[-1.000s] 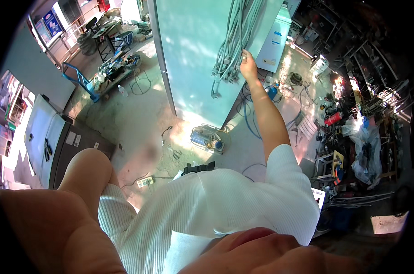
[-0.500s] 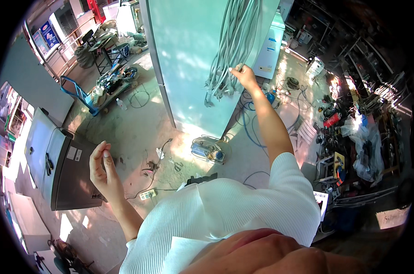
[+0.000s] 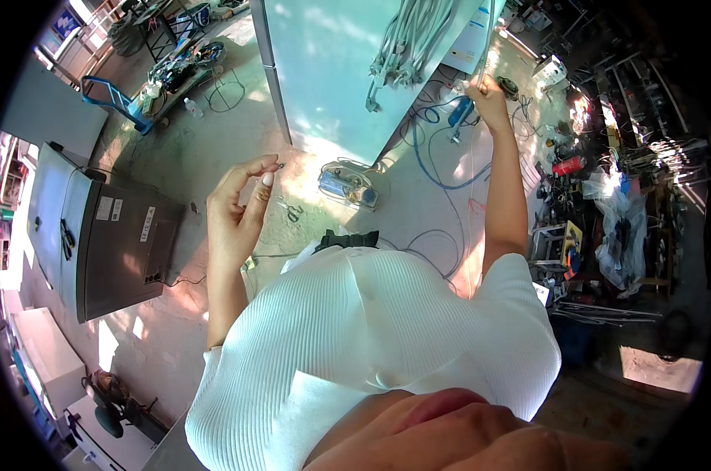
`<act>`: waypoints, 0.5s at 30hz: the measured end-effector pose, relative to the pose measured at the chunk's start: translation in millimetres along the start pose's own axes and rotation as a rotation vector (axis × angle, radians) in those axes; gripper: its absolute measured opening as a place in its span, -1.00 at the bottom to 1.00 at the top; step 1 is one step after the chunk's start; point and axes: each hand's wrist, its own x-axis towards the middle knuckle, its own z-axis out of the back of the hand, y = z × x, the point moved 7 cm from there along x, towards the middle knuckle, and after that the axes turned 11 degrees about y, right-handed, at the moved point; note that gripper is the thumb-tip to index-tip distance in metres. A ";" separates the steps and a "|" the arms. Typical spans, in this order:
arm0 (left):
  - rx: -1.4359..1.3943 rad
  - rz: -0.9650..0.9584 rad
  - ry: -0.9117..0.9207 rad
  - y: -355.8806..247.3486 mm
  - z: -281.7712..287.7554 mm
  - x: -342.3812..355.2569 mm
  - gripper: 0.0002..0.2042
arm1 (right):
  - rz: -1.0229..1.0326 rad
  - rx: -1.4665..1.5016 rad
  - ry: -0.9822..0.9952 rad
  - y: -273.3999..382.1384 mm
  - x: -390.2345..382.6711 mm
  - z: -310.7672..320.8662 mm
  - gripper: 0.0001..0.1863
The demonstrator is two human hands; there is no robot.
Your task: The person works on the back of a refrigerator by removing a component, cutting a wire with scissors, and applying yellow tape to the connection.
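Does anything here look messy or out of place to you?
Yes. Loose blue and grey cables sprawl in tangled loops over the concrete floor, around a small machine by the pale green cabinet. The right hand holds a thin cable; the raised left hand pinches something tiny.

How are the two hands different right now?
The left hand is raised near the body, pinching something tiny between thumb and fingertip. The right hand reaches far out beside the pale green cabinet, gripping a thin pale cable that runs upward. Both hands are bare.
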 end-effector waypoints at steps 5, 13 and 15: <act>-0.006 -0.016 0.165 7.2 -20.5 6.8 -0.79 | -0.150 0.055 -0.124 -18.9 -38.4 11.1 -0.78; -0.099 0.019 0.379 37.5 -72.2 9.6 -0.79 | -0.170 0.262 -0.037 -6.8 -91.1 -44.1 -0.87; -0.164 0.026 0.441 40.7 -83.6 8.3 -0.78 | -0.207 0.377 -0.050 -4.5 -100.3 -50.1 -0.85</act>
